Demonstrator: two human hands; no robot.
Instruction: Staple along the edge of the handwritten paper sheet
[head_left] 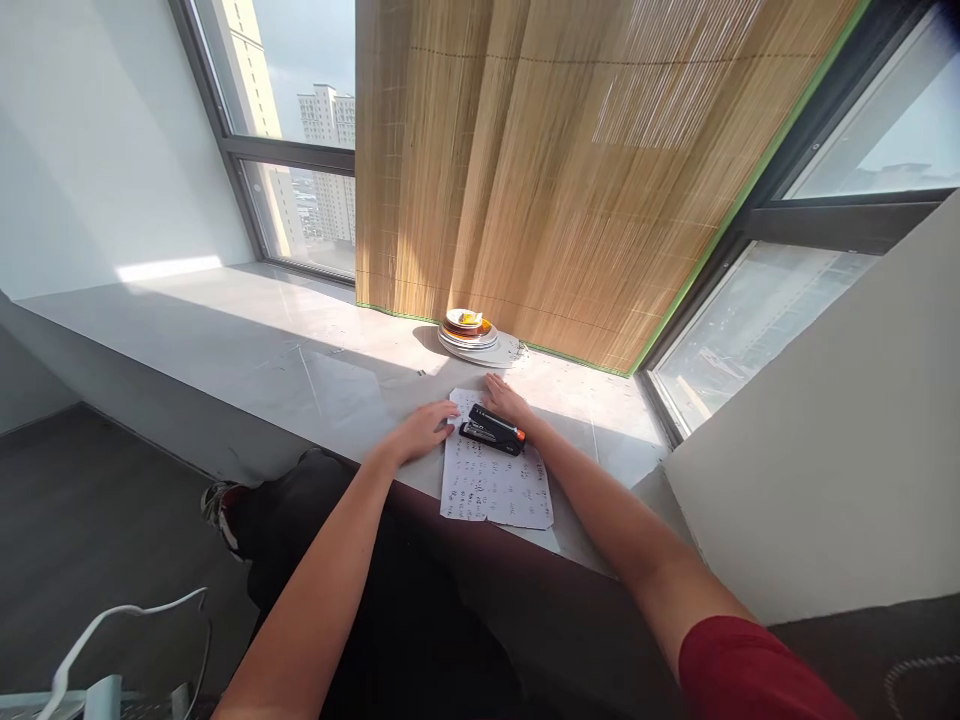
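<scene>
A black stapler [493,430] with an orange end lies on a white sheet of paper [496,490] covered in handwriting, on the window ledge. Beside the paper's left edge, my left hand [426,430] rests with its fingers apart and nothing in it; its fingertips reach the sheet's edge. My right hand [508,400] lies at the sheet's upper right, just behind the stapler, fingers stretched forward and holding nothing. The right wrist is close to the stapler's orange end.
Stacked plates and small dishes [469,338] stand beyond my hands, before a bamboo blind [540,180]. The pale ledge [225,350] runs left along the windows. A white wall [817,430] bounds the right side. A white cable [97,625] shows at lower left.
</scene>
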